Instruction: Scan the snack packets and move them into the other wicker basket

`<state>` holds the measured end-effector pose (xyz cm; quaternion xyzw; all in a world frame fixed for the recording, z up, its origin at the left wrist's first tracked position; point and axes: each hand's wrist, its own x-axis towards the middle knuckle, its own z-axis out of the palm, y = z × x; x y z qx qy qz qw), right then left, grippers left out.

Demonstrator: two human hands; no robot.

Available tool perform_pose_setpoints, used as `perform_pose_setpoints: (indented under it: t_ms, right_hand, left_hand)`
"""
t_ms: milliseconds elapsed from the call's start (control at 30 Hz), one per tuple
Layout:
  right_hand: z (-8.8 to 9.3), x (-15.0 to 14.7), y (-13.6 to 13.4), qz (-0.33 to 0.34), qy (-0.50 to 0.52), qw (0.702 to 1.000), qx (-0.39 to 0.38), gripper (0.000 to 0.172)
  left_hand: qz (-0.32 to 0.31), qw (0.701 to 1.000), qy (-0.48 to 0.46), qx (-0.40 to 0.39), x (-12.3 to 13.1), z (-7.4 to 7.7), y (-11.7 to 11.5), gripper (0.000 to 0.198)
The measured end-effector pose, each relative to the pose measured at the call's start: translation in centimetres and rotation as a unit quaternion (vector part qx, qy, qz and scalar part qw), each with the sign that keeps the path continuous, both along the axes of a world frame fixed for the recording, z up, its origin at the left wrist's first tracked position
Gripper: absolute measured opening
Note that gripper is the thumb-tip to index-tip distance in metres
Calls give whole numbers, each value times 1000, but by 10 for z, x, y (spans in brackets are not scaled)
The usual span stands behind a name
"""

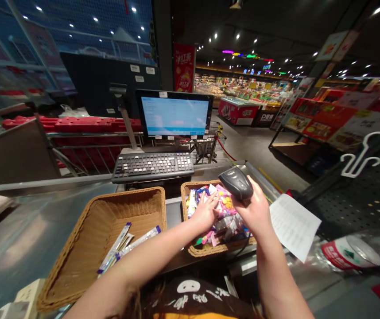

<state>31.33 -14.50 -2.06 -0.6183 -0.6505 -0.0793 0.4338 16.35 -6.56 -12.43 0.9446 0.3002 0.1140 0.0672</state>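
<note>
My right hand (255, 206) is closed around the handle of a black barcode scanner (236, 182), whose head is raised over the far right of the smaller wicker basket (206, 252). Colourful packaged sweets (225, 199) fill that basket. Across them lies my left hand (206, 212), its fingers stretched out and touching the packets; no packet is visibly lifted. To the left stands a larger wicker basket (73, 239) with several slim stick-shaped packets (118, 248) at its near right side, partly covered by my left forearm.
Behind the baskets sit a keyboard (153, 165) and a lit monitor (176, 115). A printed paper sheet (294, 226) and a clear bottle with a red label (349, 252) are on the right. A white hook (362, 155) hangs beyond them. The metal counter (13, 235) extends left.
</note>
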Motion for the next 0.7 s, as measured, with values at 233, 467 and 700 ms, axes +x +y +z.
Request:
perform_pose_setpoints:
  t_ms: [233,467,700]
  right_hand:
    - [-2,14,-1,-6,10,1000,2,48]
    - [-1,17,5,-3,-2,1000,0,49]
    - [1,3,19,28,-9,1000,5,47]
  left_hand:
    - [6,999,-22,-36,-1,0,11,11]
    - [46,996,-77,-12,-31,25,23,14]
    - [79,988,-93,98,-73,61,32,21]
